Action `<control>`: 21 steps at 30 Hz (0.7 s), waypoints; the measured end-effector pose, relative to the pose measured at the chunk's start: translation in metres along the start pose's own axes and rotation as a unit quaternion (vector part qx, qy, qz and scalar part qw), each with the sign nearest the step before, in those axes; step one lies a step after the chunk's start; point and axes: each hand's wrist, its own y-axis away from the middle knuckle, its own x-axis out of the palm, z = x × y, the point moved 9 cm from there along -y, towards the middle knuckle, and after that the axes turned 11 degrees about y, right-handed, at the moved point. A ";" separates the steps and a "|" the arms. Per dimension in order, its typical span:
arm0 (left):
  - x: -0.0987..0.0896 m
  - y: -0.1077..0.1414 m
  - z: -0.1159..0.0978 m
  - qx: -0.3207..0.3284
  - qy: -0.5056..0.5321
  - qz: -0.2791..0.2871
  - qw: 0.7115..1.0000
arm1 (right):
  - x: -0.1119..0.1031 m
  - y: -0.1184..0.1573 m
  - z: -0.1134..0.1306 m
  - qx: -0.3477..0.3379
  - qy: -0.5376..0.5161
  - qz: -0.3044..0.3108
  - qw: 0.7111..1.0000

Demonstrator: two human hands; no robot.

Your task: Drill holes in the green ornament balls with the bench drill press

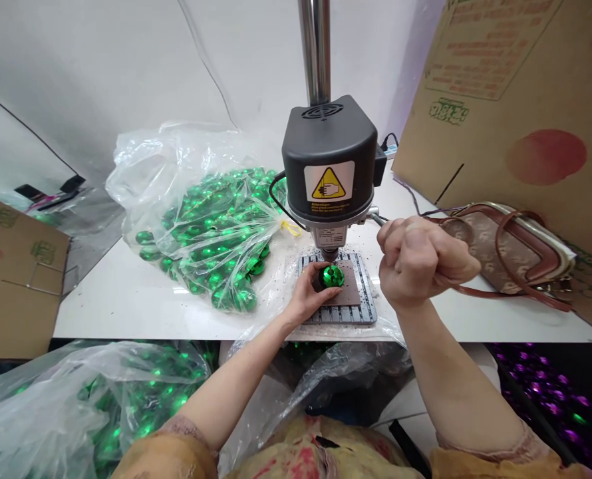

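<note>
Under the chuck of a black bench drill press, my left hand grips a shiny green ball between thumb and fingers. The ball rests over a brown board on the grey slotted base plate, and the drill tip comes down at its top. My right hand is closed in a fist at the right of the machine. A metal lever runs from the drill head toward this fist, which wraps its end; the grip itself is hidden.
Left of the drill, a clear plastic bag of green balls lies on the white table. A brown handbag and a large cardboard box stand at right. Below are more bagged green balls and purple balls. Dark shavings litter the base plate.
</note>
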 end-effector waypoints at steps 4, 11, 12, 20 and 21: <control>0.000 0.000 0.001 0.000 0.009 -0.003 1.000 | -0.004 0.007 0.000 -0.027 -0.003 0.013 1.000; -0.001 0.001 0.003 0.000 -0.003 -0.002 1.000 | -0.008 0.018 0.003 -0.061 -0.009 0.001 0.998; -0.001 0.001 0.002 0.000 -0.002 -0.003 1.000 | -0.007 0.014 0.003 -0.046 0.003 -0.006 0.999; -0.007 0.009 -0.008 0.009 -0.045 -0.062 0.997 | 0.019 -0.029 -0.003 0.129 0.069 -0.002 0.989; -0.008 0.012 -0.010 0.017 -0.061 -0.060 0.996 | 0.020 -0.031 -0.002 0.127 0.066 -0.001 0.990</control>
